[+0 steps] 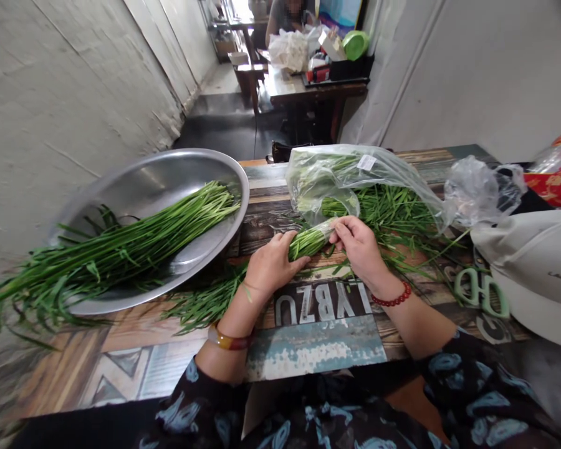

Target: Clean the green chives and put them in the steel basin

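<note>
My left hand [275, 260] is wrapped round a bundle of garlic chives [305, 244] that lies across the table, its leaves fanning out to the left beneath my wrist. At the stem end, a pale, shiny wrapping [326, 229] circles the bundle, and my right hand [355, 244] pinches it between thumb and fingers. Just beyond my hands, a clear plastic bag [388, 163] with a white label covers more chives [388, 209]. To the left, a wide steel basin [168, 169] holds a large heap of chives [154, 240], with leaf tips hanging over its rim.
Green-handled scissors [481, 292] lie at the right beside a pale cap [537, 268]. Behind them sit a crumpled plastic bag [479, 187] and a red package [554, 187]. Loose leaves are scattered on the wooden table [318, 349]. A person sits behind a cluttered far table [299, 92].
</note>
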`<state>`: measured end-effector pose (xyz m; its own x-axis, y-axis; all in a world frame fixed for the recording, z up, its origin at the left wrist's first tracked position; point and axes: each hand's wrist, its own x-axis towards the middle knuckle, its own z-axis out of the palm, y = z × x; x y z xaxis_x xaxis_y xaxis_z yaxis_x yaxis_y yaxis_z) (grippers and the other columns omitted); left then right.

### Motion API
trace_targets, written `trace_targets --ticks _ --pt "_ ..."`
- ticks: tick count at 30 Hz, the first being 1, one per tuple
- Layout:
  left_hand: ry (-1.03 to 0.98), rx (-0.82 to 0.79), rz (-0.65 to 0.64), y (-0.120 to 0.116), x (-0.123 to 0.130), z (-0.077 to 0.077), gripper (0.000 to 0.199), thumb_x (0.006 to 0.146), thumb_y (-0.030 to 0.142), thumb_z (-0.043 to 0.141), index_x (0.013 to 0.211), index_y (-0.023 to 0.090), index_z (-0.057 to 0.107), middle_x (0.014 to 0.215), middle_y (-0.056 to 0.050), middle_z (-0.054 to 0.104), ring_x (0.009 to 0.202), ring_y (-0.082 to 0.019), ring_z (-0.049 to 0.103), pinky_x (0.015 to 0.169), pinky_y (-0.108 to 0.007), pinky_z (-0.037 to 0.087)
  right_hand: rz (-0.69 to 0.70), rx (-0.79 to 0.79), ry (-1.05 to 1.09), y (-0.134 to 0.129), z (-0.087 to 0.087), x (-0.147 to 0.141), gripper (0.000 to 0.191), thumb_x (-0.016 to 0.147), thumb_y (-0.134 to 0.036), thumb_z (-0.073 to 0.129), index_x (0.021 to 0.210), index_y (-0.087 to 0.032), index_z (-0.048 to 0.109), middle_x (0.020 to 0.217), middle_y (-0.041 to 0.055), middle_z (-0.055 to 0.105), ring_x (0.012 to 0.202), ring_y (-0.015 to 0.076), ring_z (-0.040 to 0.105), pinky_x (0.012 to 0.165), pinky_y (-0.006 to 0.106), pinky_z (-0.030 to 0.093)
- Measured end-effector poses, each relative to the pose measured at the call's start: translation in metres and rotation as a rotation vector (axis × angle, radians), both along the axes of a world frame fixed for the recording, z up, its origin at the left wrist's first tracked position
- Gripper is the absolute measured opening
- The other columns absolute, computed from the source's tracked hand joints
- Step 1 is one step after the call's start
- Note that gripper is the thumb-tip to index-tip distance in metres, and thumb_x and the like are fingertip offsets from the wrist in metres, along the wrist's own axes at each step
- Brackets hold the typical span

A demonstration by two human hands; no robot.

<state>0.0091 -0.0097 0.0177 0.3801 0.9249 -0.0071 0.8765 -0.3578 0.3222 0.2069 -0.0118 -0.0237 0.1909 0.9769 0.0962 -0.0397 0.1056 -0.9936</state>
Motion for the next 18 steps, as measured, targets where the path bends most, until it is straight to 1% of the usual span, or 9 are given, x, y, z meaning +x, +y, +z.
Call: trace_targets --ticks 3,6,8,11,13,15,18 --pt "-0.092 -0.007 0.013 0.004 -0.004 -0.001 0.054 0.086 0.044 0.064 0.133 0.02 0.054 0.125 -0.011 0.065 0.112 -0.029 0.065 0.093 -0.038 0.051 -0.052 -0.015 0.146 0.0 0.009 0.001 0.026 0.081 -0.044 0.067 0.081 -0.019 0.061 0.061 -0.0042 0.06 0.05 0.0067 0.047 0.047 0.019 0.035" --pt "-0.191 0.009 0.001 0.006 -0.007 -0.003 0.054 0.085 0.045 0.064 0.132 0.02 0.055 0.125 -0.011 0.066 0.112 -0.028 0.065 0.095 -0.038 0.051 -0.109 -0.028 0.277 0.002 0.017 0.009 0.027 0.076 -0.043 0.072 0.076 -0.019 0.06 0.066 -0.0034 0.059 0.055 0.0068 0.051 0.046 0.018 0.035" --pt "-0.219 0.007 -0.025 0.005 -0.007 -0.003 0.052 0.084 0.045 0.065 0.13 0.021 0.057 0.123 -0.011 0.067 0.111 -0.027 0.066 0.095 -0.037 0.051 -0.132 -0.032 0.369 0.005 0.019 0.017 0.027 0.073 -0.04 0.075 0.074 -0.019 0.059 0.07 -0.0033 0.058 0.059 0.0066 0.053 0.047 0.018 0.038" --pt "-0.225 -0.008 -0.041 0.004 -0.005 -0.001 0.05 0.084 0.045 0.065 0.128 0.021 0.059 0.122 -0.01 0.068 0.11 -0.028 0.066 0.093 -0.037 0.052 -0.157 -0.015 0.474 0.011 0.016 0.033 0.028 0.072 -0.035 0.077 0.071 -0.019 0.055 0.07 -0.004 0.054 0.06 0.0066 0.052 0.054 0.019 0.046" --pt "-0.227 -0.024 -0.046 0.004 -0.004 0.001 0.049 0.084 0.045 0.064 0.127 0.02 0.06 0.122 -0.011 0.069 0.108 -0.028 0.067 0.091 -0.037 0.052 -0.188 0.008 0.506 0.016 0.013 0.043 0.029 0.074 -0.032 0.076 0.071 -0.02 0.051 0.068 -0.0046 0.052 0.059 0.0066 0.05 0.057 0.02 0.048" --pt "-0.24 -0.041 -0.058 0.005 -0.004 0.001 0.048 0.084 0.046 0.064 0.125 0.02 0.062 0.121 -0.011 0.069 0.105 -0.028 0.068 0.09 -0.037 0.052 -0.214 0.034 0.501 0.019 0.012 0.049 0.03 0.075 -0.033 0.075 0.071 -0.02 0.049 0.067 -0.0051 0.051 0.057 0.0066 0.048 0.056 0.02 0.047" --pt "-0.292 -0.057 -0.056 0.008 -0.008 -0.001 0.049 0.083 0.047 0.063 0.123 0.019 0.063 0.115 -0.01 0.072 0.099 -0.026 0.069 0.087 -0.036 0.053 -0.194 0.093 0.379 0.018 0.018 0.047 0.028 0.077 -0.038 0.073 0.074 -0.02 0.052 0.071 -0.0039 0.053 0.06 0.0074 0.049 0.058 0.02 0.046"
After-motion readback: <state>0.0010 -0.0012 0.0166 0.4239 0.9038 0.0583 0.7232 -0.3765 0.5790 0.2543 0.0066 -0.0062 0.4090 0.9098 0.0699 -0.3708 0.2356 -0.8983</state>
